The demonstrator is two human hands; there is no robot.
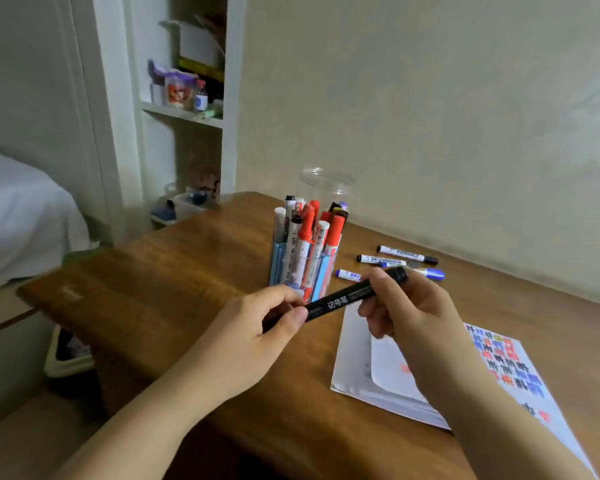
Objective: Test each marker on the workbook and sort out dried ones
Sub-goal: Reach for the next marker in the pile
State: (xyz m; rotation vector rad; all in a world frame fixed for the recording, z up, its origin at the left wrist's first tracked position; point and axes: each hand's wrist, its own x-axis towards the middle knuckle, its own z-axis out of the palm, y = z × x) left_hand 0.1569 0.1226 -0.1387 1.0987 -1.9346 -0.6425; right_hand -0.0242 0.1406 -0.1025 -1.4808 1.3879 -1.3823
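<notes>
A black marker (342, 301) with white lettering is held level above the wooden table, gripped at both ends. My left hand (257, 336) pinches its left end and my right hand (409, 315) wraps around its right end near the cap. The open workbook (371, 379) lies flat under my right hand, its right page covered with red, blue and black test marks. A clear holder (305, 268) behind the marker stands packed with several red, white and black markers. Several loose markers (399, 259) with blue and black caps lie beyond the workbook.
An empty clear plastic jar (326, 188) stands behind the holder near the wall. The wooden table (174, 268) ends at its left edge above a bin (68, 355) on the floor. A shelf unit (187, 98) and a bed (18, 216) are at the left.
</notes>
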